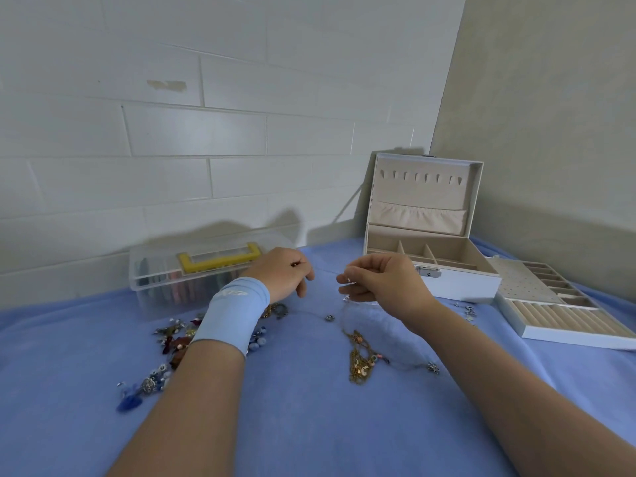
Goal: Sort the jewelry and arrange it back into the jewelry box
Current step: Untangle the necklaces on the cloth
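Thumb and fingertips of our right hand [382,280] pinch a thin silver necklace [347,298], whose chain droops to the blue cloth [309,414] beside a heap of gold chains [359,361] just below that hand. Our left hand [284,273] hangs near it with fingers curled downward; we cannot tell whether it grips anything. Loose jewelry [172,339] lies scattered under our left wrist. The open jewelry box [459,285] stands just behind our right hand.

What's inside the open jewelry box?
The jewelry box shows bare beige dividers, no jewelry visible; its front wall hides the nearer compartment floors.
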A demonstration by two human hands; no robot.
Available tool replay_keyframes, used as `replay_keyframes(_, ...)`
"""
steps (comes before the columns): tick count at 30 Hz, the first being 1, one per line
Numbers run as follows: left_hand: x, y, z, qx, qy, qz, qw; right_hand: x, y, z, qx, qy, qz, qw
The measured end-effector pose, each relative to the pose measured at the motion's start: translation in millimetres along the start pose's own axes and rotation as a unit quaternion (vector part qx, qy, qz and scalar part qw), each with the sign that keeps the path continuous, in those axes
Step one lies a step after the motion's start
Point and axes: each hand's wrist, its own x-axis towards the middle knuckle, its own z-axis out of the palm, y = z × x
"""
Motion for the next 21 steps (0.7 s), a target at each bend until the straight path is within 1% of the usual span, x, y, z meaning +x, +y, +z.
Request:
replay_keyframes(2,-2,2,1,0.007,-0.033,0.017,0.999,1,0,-3,-0.008,0.020,-0.007,1.000)
replay_keyframes(4,-4,7,5,0.041,-0.084,0.032,0.995,2,1,-7,-0.011,0.031,-0.008,0.999)
replay_keyframes(6,-4,10,12,0.080,-0.125,0.024,0.989,3,2,-10,-0.002,0.037,-0.002,0.999)
replay_keyframes(8,-3,10,16,0.091,-0.136,0.014,0.986,3,2,-13,0.031,0.037,0.009,0.999)
replay_keyframes(10,-4,10,15,0.071,-0.147,-0.002,0.987,3,2,-16,0.070,0.040,0.019,0.997)
replay_keyframes(13,-4,10,14,0.053,-0.175,-0.028,0.983,5,4,-19,0.076,0.061,0.023,0.995)
replay_keyframes(19,-3,10,15,0.182,-0.206,-0.018,0.961,6,3,-16,0.106,0.070,0.018,0.992)
replay_keyframes(21,-3,12,10,0.213,-0.200,-0.011,0.956,6,2,-15,0.106,0.067,0.019,0.992)
